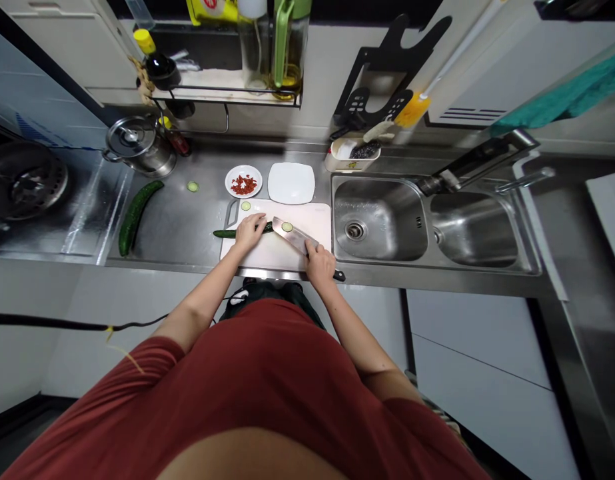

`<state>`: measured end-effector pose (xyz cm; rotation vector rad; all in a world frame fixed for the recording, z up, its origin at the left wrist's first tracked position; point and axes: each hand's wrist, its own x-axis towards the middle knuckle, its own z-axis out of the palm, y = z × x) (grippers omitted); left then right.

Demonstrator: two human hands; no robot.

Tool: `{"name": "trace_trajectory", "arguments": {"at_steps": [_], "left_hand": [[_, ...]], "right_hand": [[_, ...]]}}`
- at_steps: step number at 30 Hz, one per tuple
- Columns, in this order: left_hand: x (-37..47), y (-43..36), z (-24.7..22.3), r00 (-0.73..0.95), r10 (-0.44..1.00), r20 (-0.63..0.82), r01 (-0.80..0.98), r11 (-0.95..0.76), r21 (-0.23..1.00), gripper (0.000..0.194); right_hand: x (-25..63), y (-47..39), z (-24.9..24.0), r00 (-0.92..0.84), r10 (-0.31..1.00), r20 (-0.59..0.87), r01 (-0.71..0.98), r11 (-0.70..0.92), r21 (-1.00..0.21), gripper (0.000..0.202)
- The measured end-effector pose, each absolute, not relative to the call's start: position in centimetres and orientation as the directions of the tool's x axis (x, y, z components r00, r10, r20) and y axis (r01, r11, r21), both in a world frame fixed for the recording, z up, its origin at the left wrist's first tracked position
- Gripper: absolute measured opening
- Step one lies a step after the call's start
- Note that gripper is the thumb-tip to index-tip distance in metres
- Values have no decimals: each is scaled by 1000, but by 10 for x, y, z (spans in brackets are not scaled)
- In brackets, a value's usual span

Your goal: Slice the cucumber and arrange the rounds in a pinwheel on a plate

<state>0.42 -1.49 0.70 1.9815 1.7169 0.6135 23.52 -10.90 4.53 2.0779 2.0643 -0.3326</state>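
Note:
My left hand is closed over a dark green cucumber lying across the white cutting board. My right hand grips a knife by its black handle, the broad blade at the cucumber's right end. One pale round slice clings to the blade's face. Another slice rests at the board's upper left, and a third is on the steel counter. Behind the board stand a plate of chopped red pieces and a bare white square plate.
A whole cucumber lies on the counter at the left, near a lidded steel pot. To the right is a double sink with a faucet. A utensil caddy stands behind it; a bottle shelf overhangs the counter.

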Motion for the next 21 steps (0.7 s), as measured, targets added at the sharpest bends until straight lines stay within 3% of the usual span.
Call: {"name": "trace_trajectory", "arguments": {"at_steps": [3, 7, 13, 17, 21], "left_hand": [[11, -9, 18, 212, 972, 99, 761, -228, 607, 42], [21, -1, 29, 436, 899, 43, 739, -384, 554, 38], [33, 1, 27, 469, 882, 49, 683, -397, 613, 27], [35, 2, 23, 348, 937, 26, 681, -272, 680, 18], [17, 19, 10, -61, 995, -83, 690, 103, 716, 17]], "right_hand": [[234, -108, 49, -3, 959, -282, 999, -12, -53, 51], [231, -106, 56, -27, 947, -319, 996, 0, -86, 53], [232, -107, 56, -35, 952, -303, 997, 11, -78, 51], [237, -109, 48, -37, 958, -286, 996, 14, -83, 50], [244, -111, 42, -3, 957, -292, 996, -22, -82, 49]]}}
